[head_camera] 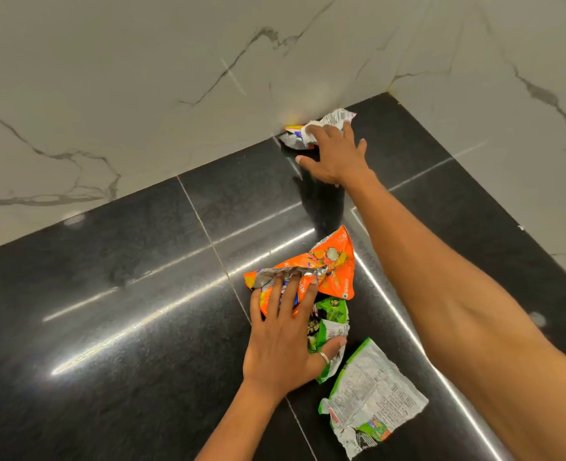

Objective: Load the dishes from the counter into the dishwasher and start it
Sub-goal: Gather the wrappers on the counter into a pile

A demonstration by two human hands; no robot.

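Although the job concerns dishes, no dish and no dishwasher shows in this view; only snack wrappers lie on the black counter (108, 327) below the marble wall (108, 94). The left hand (281, 347) is spread flat, its fingers pressing down on the orange wrapper (334, 261) and its thumb lying on the dark green wrapper (333, 312) that touches it. Further back, against the wall, sits a crumpled wrapper (336, 116). The right hand (338, 158) reaches over it with fingers splayed, fingertips resting on it but not closed round it as far as I can tell. Lower right, a green and white wrapper (371, 394) lies apart from both hands. These wrappers will likely handle as almost weightless, crinkly foil: soft, springy, and slick on polished stone, so a flat push would probably make them skate. Pinching each at a torn edge, or bunching it into the palm, looks the surer hold. My guess is that this is clearing litter ahead of the loading, which is not yet begun
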